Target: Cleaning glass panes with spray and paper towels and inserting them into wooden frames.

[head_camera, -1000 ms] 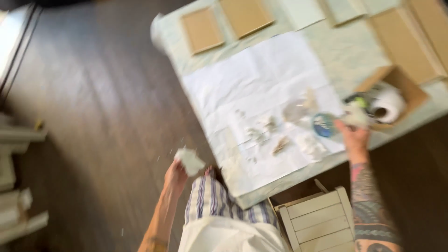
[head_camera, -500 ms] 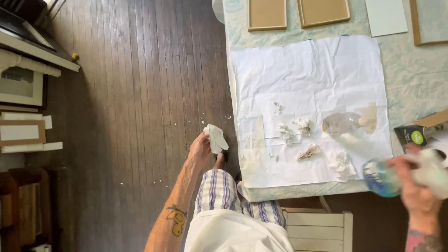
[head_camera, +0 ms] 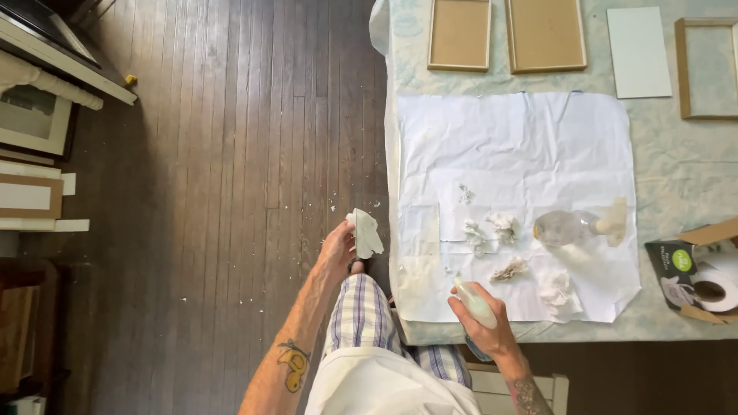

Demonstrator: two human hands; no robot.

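Dark plank floor [head_camera: 231, 192] beside covered table [head_camera: 676, 154]. Left hand [head_camera: 337, 250] pinches crumpled white paper [head_camera: 366, 233]; right hand [head_camera: 484, 323] grips spray bottle [head_camera: 475, 301]. Black-and-green box [head_camera: 676, 269] at table's right edge.

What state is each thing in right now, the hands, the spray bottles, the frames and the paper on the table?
Left hand: shut on a crumpled white paper wad, off the table's edge.
Right hand: gripping a pale spray bottle, tilted.
Clear plastic spray bottle: lying on its side.
White paper sheet: spread flat, creased.
Two wooden frames: lying flat.
Paper towel roll: in an open cardboard box.
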